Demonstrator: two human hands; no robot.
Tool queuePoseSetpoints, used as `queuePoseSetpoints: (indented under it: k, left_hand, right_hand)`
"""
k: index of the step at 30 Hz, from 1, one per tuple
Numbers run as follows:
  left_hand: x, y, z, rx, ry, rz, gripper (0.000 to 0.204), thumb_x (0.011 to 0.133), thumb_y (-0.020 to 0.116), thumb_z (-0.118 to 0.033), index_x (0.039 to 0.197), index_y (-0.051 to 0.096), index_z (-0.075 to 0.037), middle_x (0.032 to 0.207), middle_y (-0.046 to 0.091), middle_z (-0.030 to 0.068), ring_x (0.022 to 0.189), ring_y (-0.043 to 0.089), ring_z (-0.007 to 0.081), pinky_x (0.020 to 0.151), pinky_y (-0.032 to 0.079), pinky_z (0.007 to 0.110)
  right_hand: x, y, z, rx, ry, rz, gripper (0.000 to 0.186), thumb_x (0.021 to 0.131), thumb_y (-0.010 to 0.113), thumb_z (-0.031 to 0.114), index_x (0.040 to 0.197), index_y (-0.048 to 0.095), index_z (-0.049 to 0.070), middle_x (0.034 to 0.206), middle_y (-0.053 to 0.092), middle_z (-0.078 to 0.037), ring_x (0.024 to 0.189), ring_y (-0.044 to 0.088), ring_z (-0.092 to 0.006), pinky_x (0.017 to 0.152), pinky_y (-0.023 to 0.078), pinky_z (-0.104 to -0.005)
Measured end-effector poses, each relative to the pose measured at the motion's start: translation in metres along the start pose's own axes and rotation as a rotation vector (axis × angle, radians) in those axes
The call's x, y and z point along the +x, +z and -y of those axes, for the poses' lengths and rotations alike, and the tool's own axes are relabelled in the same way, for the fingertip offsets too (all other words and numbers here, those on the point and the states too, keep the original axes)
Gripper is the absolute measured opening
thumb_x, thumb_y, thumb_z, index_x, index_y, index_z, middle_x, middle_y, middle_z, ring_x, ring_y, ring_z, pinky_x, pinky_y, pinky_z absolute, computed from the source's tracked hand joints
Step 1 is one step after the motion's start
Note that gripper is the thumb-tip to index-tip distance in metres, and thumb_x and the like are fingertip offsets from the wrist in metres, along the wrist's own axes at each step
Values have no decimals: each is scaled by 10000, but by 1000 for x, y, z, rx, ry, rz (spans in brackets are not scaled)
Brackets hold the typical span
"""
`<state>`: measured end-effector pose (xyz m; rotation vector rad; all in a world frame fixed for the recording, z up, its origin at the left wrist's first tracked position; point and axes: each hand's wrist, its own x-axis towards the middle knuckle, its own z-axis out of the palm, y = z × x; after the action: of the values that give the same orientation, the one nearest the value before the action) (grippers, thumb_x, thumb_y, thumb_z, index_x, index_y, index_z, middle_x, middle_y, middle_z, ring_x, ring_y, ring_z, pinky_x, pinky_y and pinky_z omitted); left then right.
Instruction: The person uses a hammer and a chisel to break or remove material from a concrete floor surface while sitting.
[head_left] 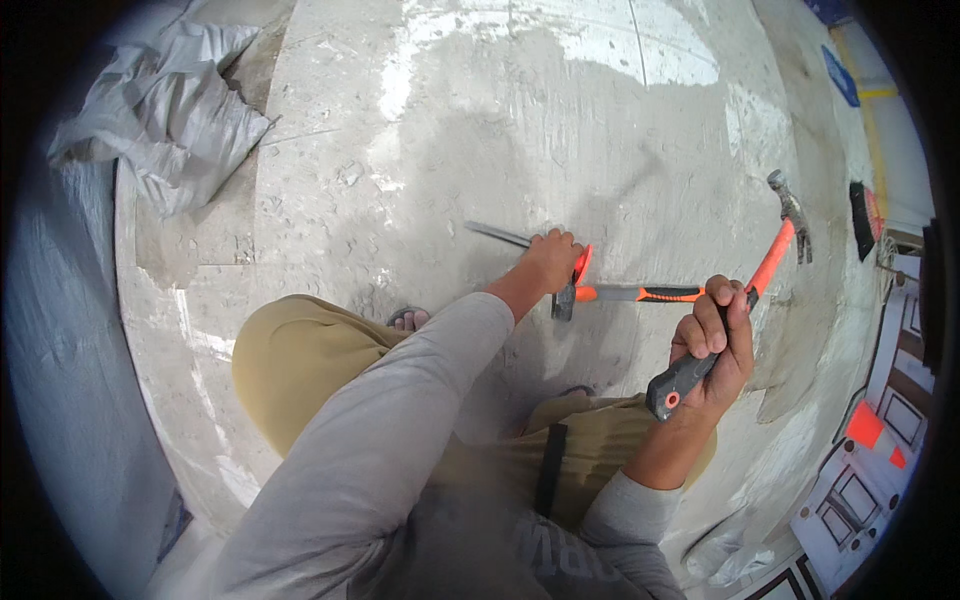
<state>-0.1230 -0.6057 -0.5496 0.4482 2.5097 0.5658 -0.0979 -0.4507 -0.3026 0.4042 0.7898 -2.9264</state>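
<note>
Grey sleeve hides the left hand's wrist; chisel tip unclear.

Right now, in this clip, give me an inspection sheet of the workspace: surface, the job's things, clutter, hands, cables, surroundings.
Surface: grey concrete floor, dusty, with pale scraped patches.
Job's things: metal chisel, tip on the floor; raised claw hammer with orange and grey handle; second orange-handled tool lying flat beside the chisel.
Clutter: crumpled grey sacking at the upper left.
Hands: left hand closed around the chisel's top; right hand gripping the hammer handle, fingers wrapped round it.
Cables: nothing seen.
Surroundings: panelled white door leaf lying at the right; grey wall at the left; sandalled foot by the knee.
</note>
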Motion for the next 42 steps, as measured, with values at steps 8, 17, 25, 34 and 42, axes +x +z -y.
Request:
queuePoseSetpoints:
  k: [8, 17, 25, 34, 42]
  left_hand:
    - [-26, -10, 1, -38, 36, -161, 304, 775, 653, -135, 1060, 560, -85, 1051, 569, 134, 1035, 543, 342, 841, 442, 488]
    - [-53, -54, 84, -579, -15, -884, 245, 818, 607, -147, 1043, 589, -52, 1028, 643, 175, 1001, 603, 344, 827, 492, 429]
    - [-101, -140, 178, -573, -429, -1321, 173, 810, 624, -187, 929, 637, -62, 877, 677, 116, 833, 646, 287, 712, 488, 384]
    - [-79, -129, 95, -1424, -158, -1015, 237, 799, 687, -49, 998, 560, -70, 887, 580, 25, 789, 582, 158, 640, 471, 314]
    - [-67, -82, 71, -1546, -175, -968, 225, 829, 666, -63, 1026, 558, -74, 923, 578, 22, 853, 574, 144, 673, 462, 303]
  right_hand:
    - [-29, 13, 0, -287, -142, 76, 72, 952, 505, 69, 935, 483, 3, 925, 504, -102, 523, 428, -71, 433, 407, -226]
    - [-56, 29, 3, -572, -268, 37, 64, 899, 567, 33, 922, 508, 39, 878, 559, -96, 501, 437, -63, 433, 391, -228]
    - [-54, 32, 2, -573, -239, 97, 98, 871, 604, 45, 902, 515, 20, 879, 567, -103, 486, 450, -62, 437, 397, -228]
    - [-54, 29, 1, -599, -263, 57, 101, 856, 610, 31, 896, 518, 30, 851, 576, -89, 480, 445, -58, 430, 389, -228]
    - [-61, 25, 9, -577, -305, 58, 101, 849, 617, 29, 879, 521, 17, 842, 580, -93, 481, 452, -59, 427, 393, -230]
